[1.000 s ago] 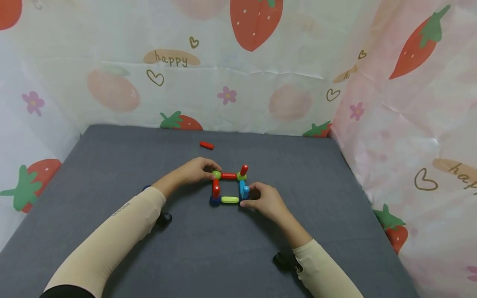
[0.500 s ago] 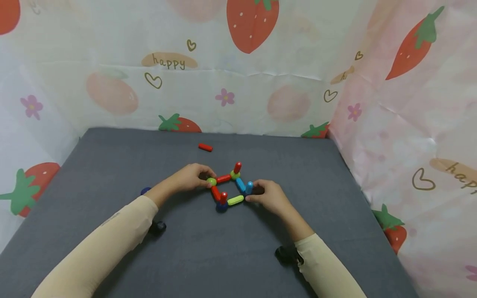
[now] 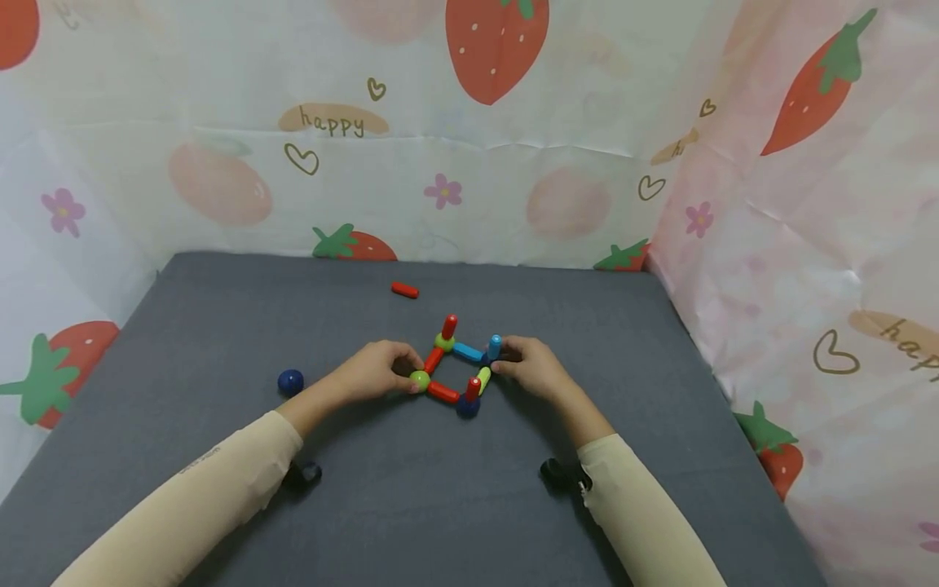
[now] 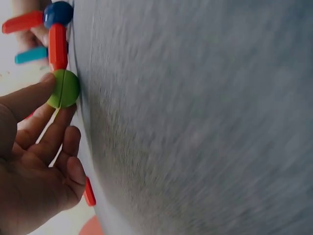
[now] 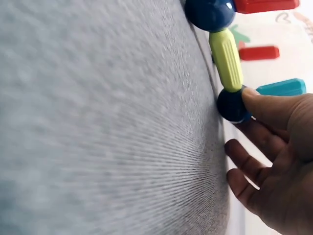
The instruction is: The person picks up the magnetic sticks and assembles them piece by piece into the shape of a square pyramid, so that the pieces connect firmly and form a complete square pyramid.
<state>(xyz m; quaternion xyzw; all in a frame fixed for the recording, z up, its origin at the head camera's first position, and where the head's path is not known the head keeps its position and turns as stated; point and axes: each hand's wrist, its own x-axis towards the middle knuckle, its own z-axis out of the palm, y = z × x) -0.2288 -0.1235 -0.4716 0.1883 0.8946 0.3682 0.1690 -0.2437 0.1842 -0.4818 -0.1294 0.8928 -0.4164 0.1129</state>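
A four-sided frame of toy rods and balls lies between my hands in the head view. My left hand [image 3: 377, 368] pinches its left corner, a green ball [image 4: 66, 89], between thumb and fingers. At the right corner, my right hand [image 3: 539, 367] pinches a dark blue ball [image 5: 231, 105]. A light-blue rod [image 3: 495, 346] stands up from that ball. Upright red rods top the far green ball [image 3: 444, 342] and the near dark blue ball [image 3: 468, 406]. Red, light-blue and yellow-green rods [image 5: 226, 58] form the sides.
A loose red rod [image 3: 405, 289] lies toward the back of the grey-covered table [image 3: 411, 505]. One loose dark blue ball [image 3: 290, 382] sits beside my left forearm. Printed curtains [image 3: 484, 204] border the table's back and sides.
The frame has turned counterclockwise seen from above, both hands still pinching it. My left hand came nearer and my right hand moved slightly away. The loose blue ball came into fuller view.
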